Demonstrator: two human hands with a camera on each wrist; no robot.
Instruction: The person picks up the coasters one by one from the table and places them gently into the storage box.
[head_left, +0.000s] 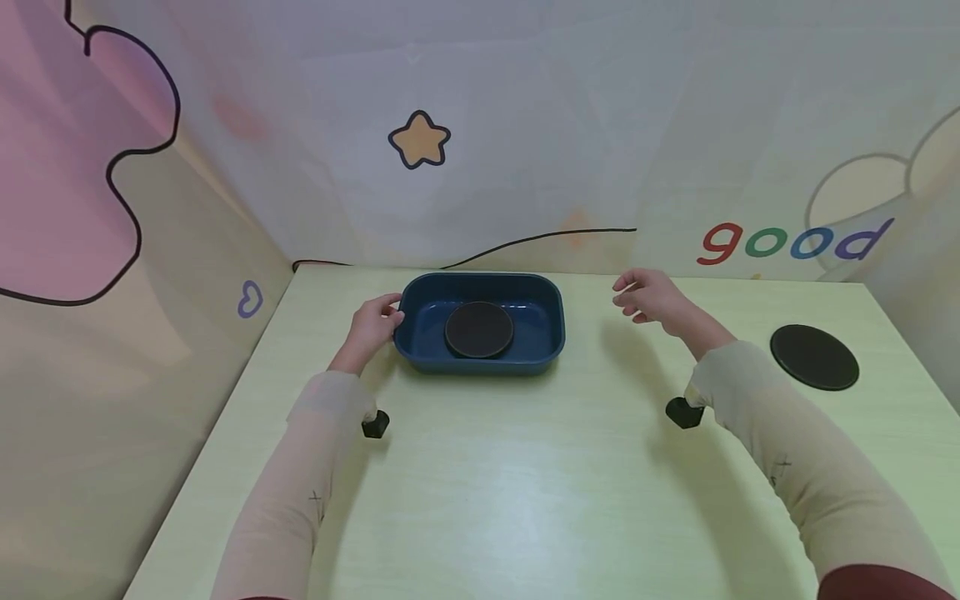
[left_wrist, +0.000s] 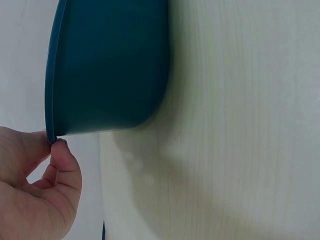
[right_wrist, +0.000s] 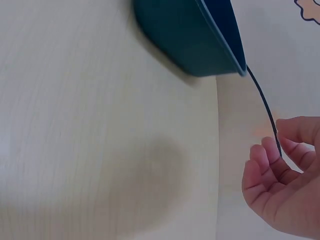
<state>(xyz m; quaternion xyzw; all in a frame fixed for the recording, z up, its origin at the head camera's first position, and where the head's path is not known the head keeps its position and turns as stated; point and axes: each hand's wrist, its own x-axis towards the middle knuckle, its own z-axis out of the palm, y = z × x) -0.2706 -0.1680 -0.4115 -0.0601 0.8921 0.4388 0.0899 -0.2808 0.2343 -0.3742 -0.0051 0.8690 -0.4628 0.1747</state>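
A dark blue rectangular basin [head_left: 480, 367] with rounded corners stands at the back middle of the table, and a black round disc [head_left: 478, 330] lies inside it. At the basin's left end, my left hand [head_left: 375, 323] pinches the rim between thumb and fingers. The left wrist view shows this grip on the rim [left_wrist: 50, 100] close up. To the right of the basin, apart from it, my right hand [head_left: 651, 297] hovers over the table with loosely bent fingers and nothing in them. Its shadow falls on the tabletop below.
Another black round disc [head_left: 814, 357] lies flat on the table [head_left: 495, 492] at the right, beyond my right forearm. A printed cloth backdrop [head_left: 525, 125] rises behind the table's back edge and along its left side.
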